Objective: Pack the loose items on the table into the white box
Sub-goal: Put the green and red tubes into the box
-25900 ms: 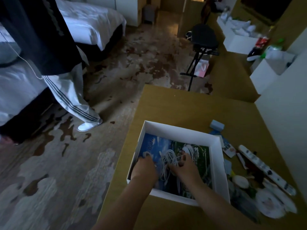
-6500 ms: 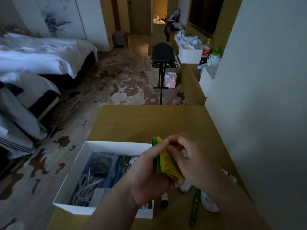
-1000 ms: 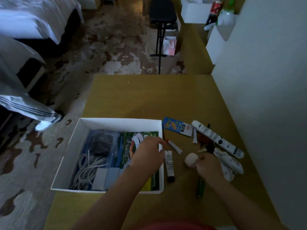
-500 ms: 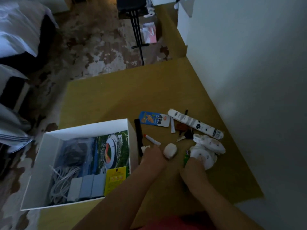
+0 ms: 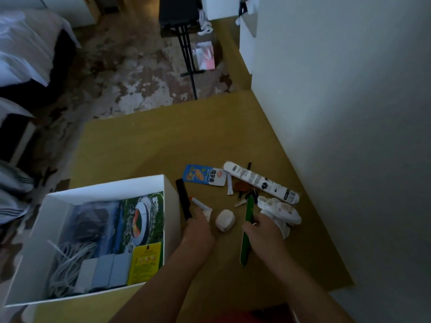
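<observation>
Both forearms are stretched forward, side by side. The left hand [image 5: 198, 227] is turned palm down, its fingers bent under and hidden. A green strip [image 5: 245, 249] is gripped by the right hand [image 5: 264, 229].

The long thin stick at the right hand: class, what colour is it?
The stick is bright green, shown best in the head view.

Table [image 5: 151, 148]: yellowish top.
Left side: white box [image 5: 105, 190].
Right side: blue packet [image 5: 201, 175], long white pack [image 5: 258, 181], round white lump [image 5: 225, 220].
</observation>
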